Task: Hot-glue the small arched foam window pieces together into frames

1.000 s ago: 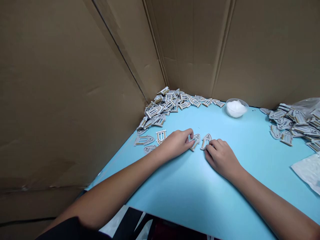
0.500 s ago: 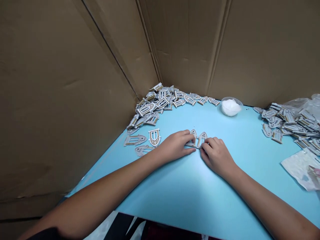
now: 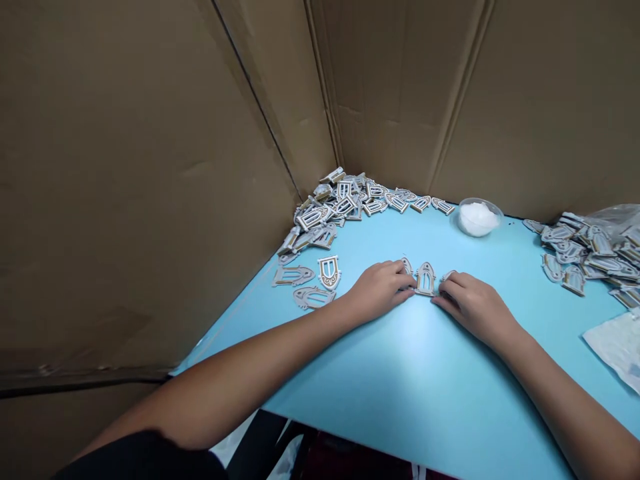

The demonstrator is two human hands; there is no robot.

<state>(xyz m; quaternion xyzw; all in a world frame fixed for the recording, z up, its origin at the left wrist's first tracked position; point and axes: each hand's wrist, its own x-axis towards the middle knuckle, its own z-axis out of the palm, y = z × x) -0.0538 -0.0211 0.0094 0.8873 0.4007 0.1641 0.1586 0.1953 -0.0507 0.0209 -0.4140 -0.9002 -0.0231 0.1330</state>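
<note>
In the middle of the blue table, a small grey arched window-shaped piece (image 3: 425, 280) lies between my hands, its pointed end away from me. My left hand (image 3: 381, 291) is closed with curled fingers over another such piece, whose arched tip (image 3: 407, 266) shows past the fingertips. Under the fingers of my right hand (image 3: 475, 305) is a third piece, mostly hidden, with only an edge (image 3: 447, 275) visible. Left of my left hand lie a white-and-gold piece (image 3: 329, 272) and two grey ones, one of them close to my forearm (image 3: 313, 297).
A heap of similar pieces (image 3: 345, 200) fills the back left corner against the cardboard walls (image 3: 390, 87). Behind my hands stands a clear bowl (image 3: 479, 217) of white material. At the right are another heap (image 3: 595, 250), a plastic bag (image 3: 620, 217) and a white sheet (image 3: 617, 343).
My right hand has moved apart from my left hand with a piece under its fingers. The middle piece now shows whole between the hands. The view has shifted a little.
</note>
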